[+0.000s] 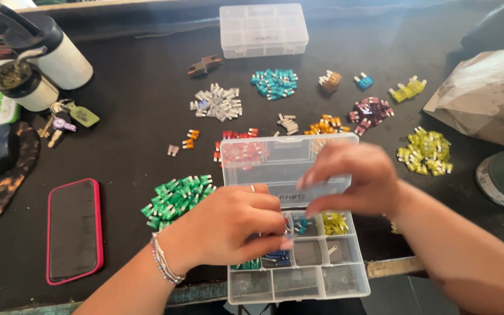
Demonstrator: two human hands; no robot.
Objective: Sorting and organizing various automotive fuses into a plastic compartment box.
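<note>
Both hands work over the clear organizer box at the near edge of the table: the left hand is curled with fingertips pinched over the middle compartments, though what it grips is hidden, and the right hand hovers half-open, fingers resting on the raised lid. The box's long axis runs near to far, lid hinged away, and its near end seems to overhang the edge. A nudge could tip it, or knock the green fuses just left into the red pile.
</note>
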